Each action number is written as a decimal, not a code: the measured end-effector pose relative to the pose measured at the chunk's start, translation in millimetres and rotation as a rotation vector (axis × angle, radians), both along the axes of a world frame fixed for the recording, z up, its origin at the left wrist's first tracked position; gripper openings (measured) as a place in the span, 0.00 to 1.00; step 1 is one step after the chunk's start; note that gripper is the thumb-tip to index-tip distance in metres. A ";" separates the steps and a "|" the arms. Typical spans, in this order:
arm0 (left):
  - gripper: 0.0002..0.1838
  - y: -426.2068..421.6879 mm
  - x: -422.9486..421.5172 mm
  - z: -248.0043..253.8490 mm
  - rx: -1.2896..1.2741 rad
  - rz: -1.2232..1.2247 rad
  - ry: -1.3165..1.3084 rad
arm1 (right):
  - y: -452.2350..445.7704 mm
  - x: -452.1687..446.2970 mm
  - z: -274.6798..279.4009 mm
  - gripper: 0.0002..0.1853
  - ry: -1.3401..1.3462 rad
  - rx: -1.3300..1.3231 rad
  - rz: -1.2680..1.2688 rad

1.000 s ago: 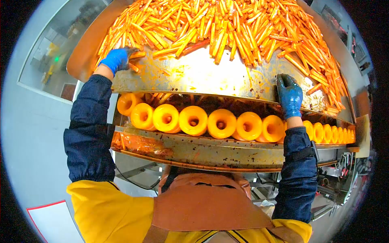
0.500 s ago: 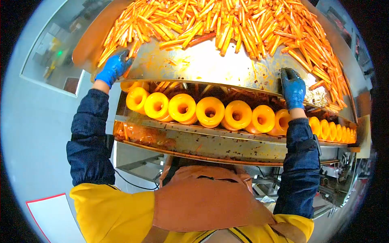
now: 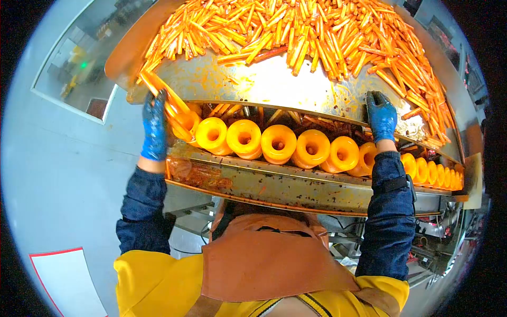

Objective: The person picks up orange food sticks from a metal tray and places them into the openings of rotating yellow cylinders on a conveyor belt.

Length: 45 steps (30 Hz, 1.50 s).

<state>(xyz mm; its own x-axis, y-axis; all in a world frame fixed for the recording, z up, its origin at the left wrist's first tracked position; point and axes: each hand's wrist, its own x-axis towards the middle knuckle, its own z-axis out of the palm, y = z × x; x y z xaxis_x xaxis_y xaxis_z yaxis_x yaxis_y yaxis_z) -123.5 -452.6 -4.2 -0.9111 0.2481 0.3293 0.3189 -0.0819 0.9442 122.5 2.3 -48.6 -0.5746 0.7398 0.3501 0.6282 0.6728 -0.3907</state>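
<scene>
My left hand (image 3: 155, 126), in a blue glove, is closed around a few orange sticks (image 3: 171, 103) at the left end of the tray. The sticks slant down over the leftmost yellow funnels (image 3: 212, 134). My right hand (image 3: 381, 117), gloved too, rests on the front edge of the metal tray (image 3: 206, 79), its fingers curled; anything in them is hidden. Behind both hands a large pile of orange sticks (image 3: 317, 37) covers the back of the tray. Pale shreds (image 3: 412, 126) lie just right of my right hand.
Yellow funnels run in a curved row below the tray edge. A stained metal ledge (image 3: 296, 191) lies in front of them. A glass window (image 3: 79, 58) and a red-edged white panel (image 3: 68, 282) are at the left; machinery (image 3: 441, 238) stands at the lower right.
My left hand has moved right and toward me from the tray's left side, bringing sticks over the funnels. My right hand has stayed near the tray edge.
</scene>
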 end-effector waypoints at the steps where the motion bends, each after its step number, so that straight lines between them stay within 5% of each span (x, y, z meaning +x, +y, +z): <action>1: 0.18 -2.5 3.9 -20.7 0.028 0.012 -0.057 | -0.6 -0.1 0.2 0.22 -0.003 0.002 -0.004; 3: 0.13 1.4 27.4 -41.2 -0.046 0.010 -0.074 | -4.4 -0.4 3.5 0.22 -0.003 0.005 -0.008; 5: 0.12 -0.9 29.4 -62.5 -0.438 0.133 -0.079 | -4.2 0.1 3.4 0.22 -0.004 0.011 -0.012; 7: 0.13 -2.0 38.0 -74.2 -0.454 0.089 0.112 | -2.1 0.5 1.2 0.20 0.029 0.017 0.029; 11: 0.14 -20.6 15.5 -85.1 -0.412 0.061 0.020 | -5.8 0.7 5.0 0.20 0.031 -0.003 0.002; 12: 0.13 -14.6 23.1 -53.9 -0.348 0.060 -0.145 | -4.1 0.9 2.9 0.20 0.042 0.015 0.017; 14: 0.11 -7.4 22.0 -28.1 -0.311 0.135 -0.047 | -5.1 1.5 1.6 0.20 0.055 0.030 0.034; 17: 0.10 -9.9 14.3 -31.0 -0.289 0.130 -0.160 | -9.4 0.0 6.9 0.20 0.020 0.024 0.002; 20: 0.13 -6.1 20.8 -34.0 -0.483 -0.119 -0.295 | -9.1 1.2 8.2 0.20 0.018 0.015 -0.005; 25: 0.13 -9.7 6.9 -26.7 -0.331 -0.219 -0.293 | -10.4 1.0 9.0 0.20 0.007 0.012 0.002; 27: 0.11 -4.4 -5.4 -18.8 0.071 0.146 -0.168 | -10.4 0.6 8.4 0.19 0.013 0.020 0.002; 28: 0.11 -2.8 -14.6 -16.7 0.072 0.143 -0.165 | -10.2 1.1 8.3 0.19 0.021 0.028 -0.002; 30: 0.09 -5.3 -31.5 -18.5 0.059 0.379 0.240 | -9.8 1.1 8.9 0.19 0.005 0.022 -0.005; 35: 0.08 -9.6 -49.6 -72.4 -0.090 0.218 0.261 | -8.6 0.4 7.2 0.20 0.006 0.017 -0.049; 38: 0.11 -7.1 -33.0 -74.3 -0.472 0.133 0.363 | -11.2 1.3 10.4 0.20 -0.025 0.030 -0.020; 45: 0.14 3.5 -13.4 -48.9 -0.407 0.152 0.432 | -12.7 -0.2 15.0 0.19 -0.034 0.002 -0.036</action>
